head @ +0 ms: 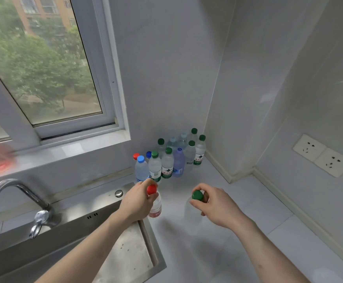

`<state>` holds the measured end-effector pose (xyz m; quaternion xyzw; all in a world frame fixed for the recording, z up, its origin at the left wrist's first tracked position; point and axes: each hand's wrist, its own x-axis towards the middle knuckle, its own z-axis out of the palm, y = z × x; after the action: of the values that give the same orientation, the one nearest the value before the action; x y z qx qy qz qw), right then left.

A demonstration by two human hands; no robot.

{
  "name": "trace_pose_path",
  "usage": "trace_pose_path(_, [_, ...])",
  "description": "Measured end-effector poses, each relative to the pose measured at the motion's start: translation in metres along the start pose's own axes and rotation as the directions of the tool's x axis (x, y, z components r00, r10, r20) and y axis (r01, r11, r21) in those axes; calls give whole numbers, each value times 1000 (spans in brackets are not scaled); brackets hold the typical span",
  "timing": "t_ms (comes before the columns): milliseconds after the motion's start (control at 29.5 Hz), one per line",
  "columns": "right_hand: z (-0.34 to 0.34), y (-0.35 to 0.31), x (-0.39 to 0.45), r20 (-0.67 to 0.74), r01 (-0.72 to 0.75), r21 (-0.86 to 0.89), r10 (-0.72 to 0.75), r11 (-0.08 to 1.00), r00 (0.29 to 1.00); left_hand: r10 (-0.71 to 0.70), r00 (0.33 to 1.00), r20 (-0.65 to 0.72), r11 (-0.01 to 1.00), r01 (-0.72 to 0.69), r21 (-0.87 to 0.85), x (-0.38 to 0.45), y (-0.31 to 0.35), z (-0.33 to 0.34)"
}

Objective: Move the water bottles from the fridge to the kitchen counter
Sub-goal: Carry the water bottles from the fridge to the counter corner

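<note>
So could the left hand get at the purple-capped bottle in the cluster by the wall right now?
Probably not yet. The left hand grips a red-capped bottle, so it isn't free. The purple-capped bottle stands at the front of the cluster with bare counter before it, so the way looks free once that grip lets go.

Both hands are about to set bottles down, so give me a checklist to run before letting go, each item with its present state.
1. Left hand grips the red-capped bottle at the neck: ok.
2. Right hand grips the green-capped bottle at the cap: ok.
3. Both bottles upright: ok.
4. Bottle bases resting on the counter: cannot tell.
5. Red-capped bottle well away from the sink edge: not ok, it is right beside the rim.
6. Free counter between the held bottles and the standing group of bottles: ok.
</note>
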<state>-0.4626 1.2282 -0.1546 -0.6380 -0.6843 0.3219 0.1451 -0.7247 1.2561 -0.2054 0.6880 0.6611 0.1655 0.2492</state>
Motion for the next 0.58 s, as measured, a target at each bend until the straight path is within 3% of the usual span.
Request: trace_pose_path(576, [23,-5,152,62,45,-22,-44,999,997,-104,994,27,994,102,40,99,-30,11])
